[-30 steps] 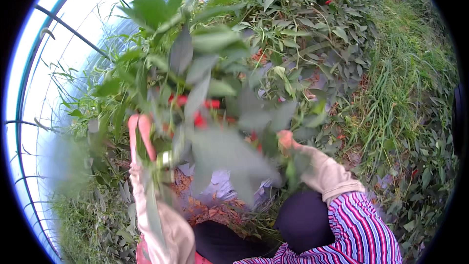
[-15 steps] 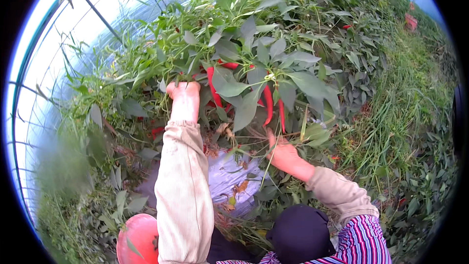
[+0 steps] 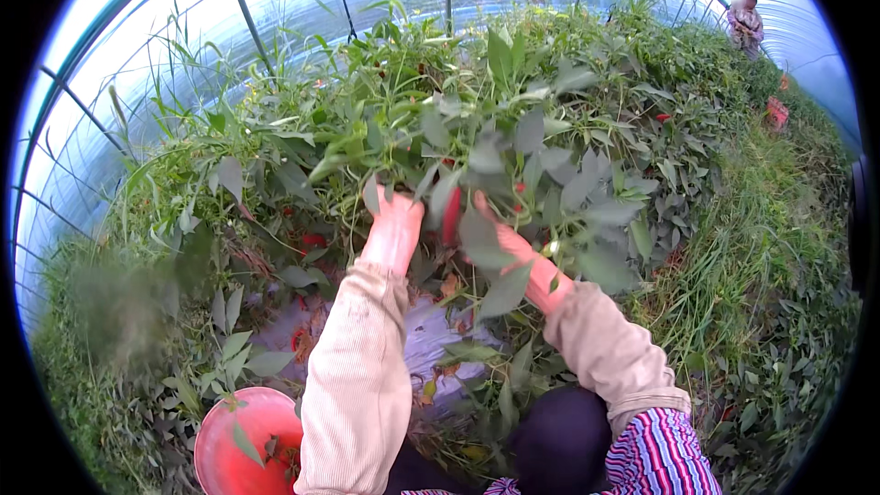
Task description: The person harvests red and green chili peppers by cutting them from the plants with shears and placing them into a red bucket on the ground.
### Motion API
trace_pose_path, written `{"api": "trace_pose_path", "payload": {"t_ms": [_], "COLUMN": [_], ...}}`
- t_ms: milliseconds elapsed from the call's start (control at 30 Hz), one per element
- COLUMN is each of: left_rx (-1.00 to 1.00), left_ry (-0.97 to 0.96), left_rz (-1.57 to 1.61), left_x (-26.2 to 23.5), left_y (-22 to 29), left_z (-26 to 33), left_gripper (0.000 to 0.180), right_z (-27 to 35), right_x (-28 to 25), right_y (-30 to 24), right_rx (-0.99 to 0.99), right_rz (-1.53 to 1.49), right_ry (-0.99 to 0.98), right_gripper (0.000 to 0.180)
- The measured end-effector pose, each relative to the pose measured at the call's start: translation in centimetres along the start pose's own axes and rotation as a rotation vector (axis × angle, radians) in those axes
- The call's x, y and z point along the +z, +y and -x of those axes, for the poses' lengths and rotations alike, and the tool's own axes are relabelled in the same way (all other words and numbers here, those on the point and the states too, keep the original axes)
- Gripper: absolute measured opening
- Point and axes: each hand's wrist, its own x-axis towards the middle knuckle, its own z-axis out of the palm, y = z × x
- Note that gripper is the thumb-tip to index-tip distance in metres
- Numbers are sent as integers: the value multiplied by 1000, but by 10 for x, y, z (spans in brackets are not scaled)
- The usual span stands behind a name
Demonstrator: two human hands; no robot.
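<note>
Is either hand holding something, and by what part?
That cannot be told: leaves hide the grip of the left hand and right hand. A red pepper hangs between them.

A head-worn fisheye view looks down and forward over both forearms (image 3: 357,376) toward nearby plants (image 3: 577,188).

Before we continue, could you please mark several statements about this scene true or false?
The left hand and right hand are both among chili plant leaves. True.
The left sleeve is green. False: the left sleeve is beige.
A red chili pepper hangs between the hands. True.
The foreground red bucket is at the lower right. False: the red bucket is lower left, beside the left sleeve.
Another person stands far off at the upper right. True.
</note>
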Motion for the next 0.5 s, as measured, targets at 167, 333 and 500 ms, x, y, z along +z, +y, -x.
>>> {"api": "trace_pose_path", "payload": {"t_ms": [167, 333, 500], "left_rx": [-78, -224, 455], "left_ry": [70, 157, -209], "left_rz": [-176, -449, -1605], "left_x": [-4, 7, 55], "left_y": [19, 55, 131], "left_z": [51, 92, 94], "left_gripper": [43, 53, 57], "right_z": [-49, -99, -146], "right_x": [-59, -68, 22], "right_y": [14, 8, -27], "right_rx": [-155, -631, -817], "right_rz": [-72, 490, 17], "right_ry": [-312, -99, -165], "right_gripper": [42, 40, 48]}}
